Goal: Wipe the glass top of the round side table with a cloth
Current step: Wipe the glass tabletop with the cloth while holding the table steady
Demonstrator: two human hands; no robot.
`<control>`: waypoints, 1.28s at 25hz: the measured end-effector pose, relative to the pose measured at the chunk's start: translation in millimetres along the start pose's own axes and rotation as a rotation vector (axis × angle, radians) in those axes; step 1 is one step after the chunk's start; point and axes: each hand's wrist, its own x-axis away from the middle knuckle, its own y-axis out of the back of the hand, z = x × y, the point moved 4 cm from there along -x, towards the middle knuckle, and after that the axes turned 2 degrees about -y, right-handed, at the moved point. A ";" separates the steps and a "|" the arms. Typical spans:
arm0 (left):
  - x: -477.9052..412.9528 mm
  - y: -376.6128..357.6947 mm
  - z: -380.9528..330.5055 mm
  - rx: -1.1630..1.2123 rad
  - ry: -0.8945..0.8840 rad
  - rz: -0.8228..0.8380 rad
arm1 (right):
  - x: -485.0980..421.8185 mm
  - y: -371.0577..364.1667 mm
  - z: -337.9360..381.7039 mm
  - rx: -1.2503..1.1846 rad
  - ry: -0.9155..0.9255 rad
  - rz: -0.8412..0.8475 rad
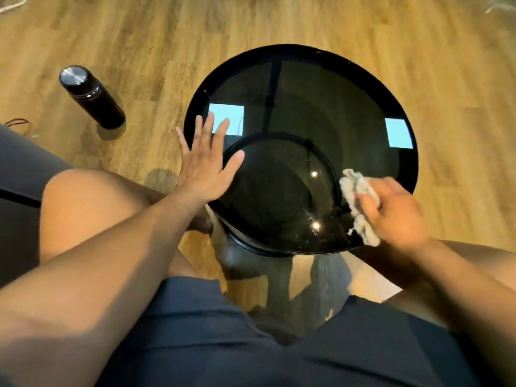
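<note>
The round side table (363,76) has a dark glass top in a black rim and stands right in front of my knees. Ceiling lights mirror in the glass as pale squares and bright dots. My left hand (208,163) lies flat with fingers spread on the table's left edge and holds nothing. My right hand (396,213) is closed on a crumpled grey-white cloth (358,196), which is pressed to the glass near the front right rim.
A black flask with a metal cap (90,96) stands on the wooden floor (460,79) left of the table. My bare knees and dark shorts fill the foreground. A dark seat edge (16,174) is at the left.
</note>
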 end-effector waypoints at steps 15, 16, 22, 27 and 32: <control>-3.8 8.9 8.5 0.297 0.111 -0.172 | -5.2 -78.5 215.1 -0.113 0.230 0.101; -3.4 7.2 6.6 0.267 0.088 -0.171 | -5.0 -70.5 191.5 -0.068 0.275 0.128; -5.1 3.2 10.0 0.270 0.087 -0.203 | -39.5 1.5 -36.9 0.163 -0.350 -0.067; -3.9 5.8 7.0 0.277 0.093 -0.199 | -80.1 -9.3 -31.2 0.130 -0.609 -0.165; -2.6 8.5 7.6 0.352 0.124 -0.214 | -62.6 -71.1 158.9 -0.039 -0.111 -0.068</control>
